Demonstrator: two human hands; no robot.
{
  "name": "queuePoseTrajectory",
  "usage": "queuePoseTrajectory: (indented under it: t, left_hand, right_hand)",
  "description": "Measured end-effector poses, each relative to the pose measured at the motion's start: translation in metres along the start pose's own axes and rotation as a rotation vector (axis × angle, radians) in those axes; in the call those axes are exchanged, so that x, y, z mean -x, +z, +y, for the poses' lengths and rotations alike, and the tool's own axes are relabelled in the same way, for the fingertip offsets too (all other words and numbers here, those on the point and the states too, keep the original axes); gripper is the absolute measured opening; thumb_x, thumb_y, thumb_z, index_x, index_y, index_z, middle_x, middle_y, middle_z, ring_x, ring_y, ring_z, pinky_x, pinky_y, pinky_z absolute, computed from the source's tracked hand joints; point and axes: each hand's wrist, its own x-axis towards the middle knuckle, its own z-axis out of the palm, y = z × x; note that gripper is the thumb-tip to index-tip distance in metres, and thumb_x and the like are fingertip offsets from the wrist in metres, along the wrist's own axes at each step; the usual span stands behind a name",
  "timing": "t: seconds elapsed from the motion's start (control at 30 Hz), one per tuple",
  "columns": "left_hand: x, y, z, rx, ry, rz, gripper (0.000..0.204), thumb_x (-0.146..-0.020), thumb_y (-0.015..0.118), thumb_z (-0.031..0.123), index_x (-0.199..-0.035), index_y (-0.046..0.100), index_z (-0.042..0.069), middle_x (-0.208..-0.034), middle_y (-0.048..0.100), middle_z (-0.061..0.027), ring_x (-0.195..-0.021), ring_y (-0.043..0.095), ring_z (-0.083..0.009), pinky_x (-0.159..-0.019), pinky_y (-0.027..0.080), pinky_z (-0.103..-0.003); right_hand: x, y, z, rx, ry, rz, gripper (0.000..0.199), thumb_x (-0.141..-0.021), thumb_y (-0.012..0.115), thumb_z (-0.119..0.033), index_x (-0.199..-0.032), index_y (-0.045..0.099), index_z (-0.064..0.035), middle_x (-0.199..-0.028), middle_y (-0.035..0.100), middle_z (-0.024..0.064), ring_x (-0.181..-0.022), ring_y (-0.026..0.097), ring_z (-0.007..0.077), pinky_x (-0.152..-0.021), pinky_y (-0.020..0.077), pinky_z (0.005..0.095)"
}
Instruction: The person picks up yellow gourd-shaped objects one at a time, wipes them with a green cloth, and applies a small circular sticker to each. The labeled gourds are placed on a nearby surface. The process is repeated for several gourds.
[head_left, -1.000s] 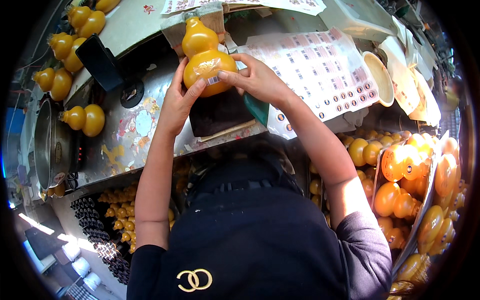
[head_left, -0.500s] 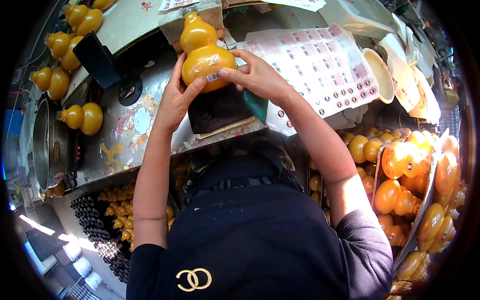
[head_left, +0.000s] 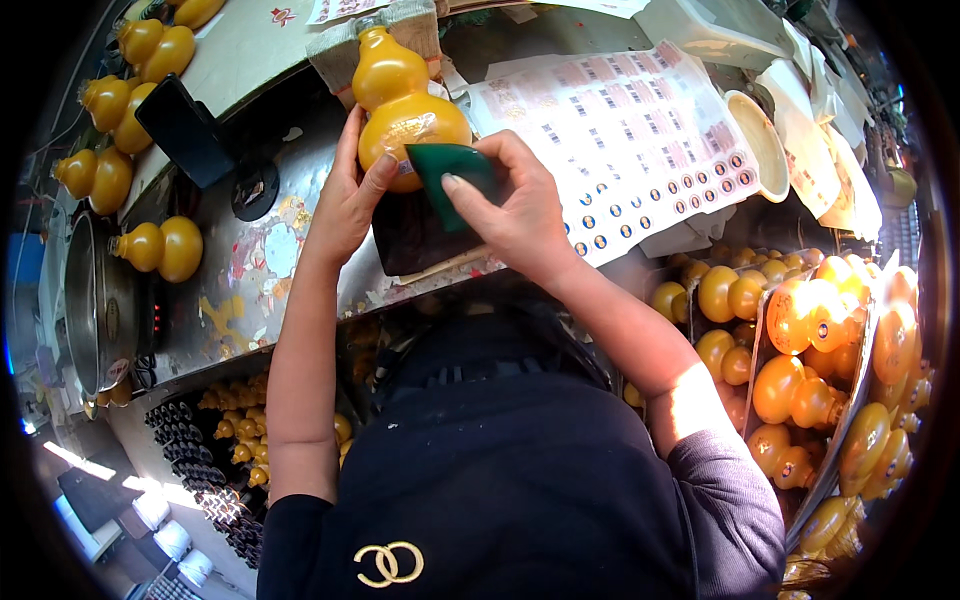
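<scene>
A glossy yellow gourd-shaped bottle (head_left: 395, 85) leans with its narrow neck against a pale padded rest (head_left: 414, 28) on the workbench. My left hand (head_left: 345, 205) grips its lower left side, thumb toward the front. In my right hand (head_left: 520, 210), between thumb and fingers, is a thin green scraper (head_left: 450, 180), flat and flexible-looking. Its edge lies against the lower front of the bottle and hides most of a small label there. Under the hands sits a dark pad (head_left: 400, 240).
Sticker sheets (head_left: 620, 120) spread to the right, beside a shallow round tray (head_left: 757, 145). On the left are a phone on a stand (head_left: 185, 130), a metal pan (head_left: 88, 300) and several yellow gourds (head_left: 180, 248). Crates of orange gourds (head_left: 790, 390) stand at lower right.
My right hand has left the bottle's right side, picked up the green scraper from beside the pad and brought it to the label. My left hand still holds the bottle.
</scene>
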Motion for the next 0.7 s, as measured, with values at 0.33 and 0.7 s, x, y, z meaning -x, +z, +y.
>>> queuePoseTrajectory:
  t: [0.33,0.7]
  left_hand:
    - [-0.006,-0.005,0.003,0.205,-0.101,0.036,0.085,-0.087,0.067,0.034,-0.146,0.018,-0.002,-0.14,0.038,-0.0159,-0.132,0.037,-0.0231,-0.108,0.03,-0.032]
    - [-0.012,0.018,0.02,0.136,-0.121,0.175,0.078,-0.085,0.068,0.034,-0.141,0.028,-0.002,-0.132,0.046,-0.0144,-0.122,0.046,-0.0203,-0.103,0.035,-0.031]
  right_hand:
    - [-0.009,-0.034,0.006,-0.549,0.404,0.053,0.022,-0.087,0.063,-0.021,-0.096,0.056,-0.0015,-0.084,0.058,0.0041,-0.074,0.054,0.0068,-0.066,0.0475,0.0229]
    - [-0.071,-0.026,-0.015,0.439,0.167,-0.363,0.091,-0.071,0.066,-0.068,-0.125,0.051,0.0041,-0.095,0.063,0.0187,-0.081,0.062,0.0206,-0.07,0.049,0.0299]
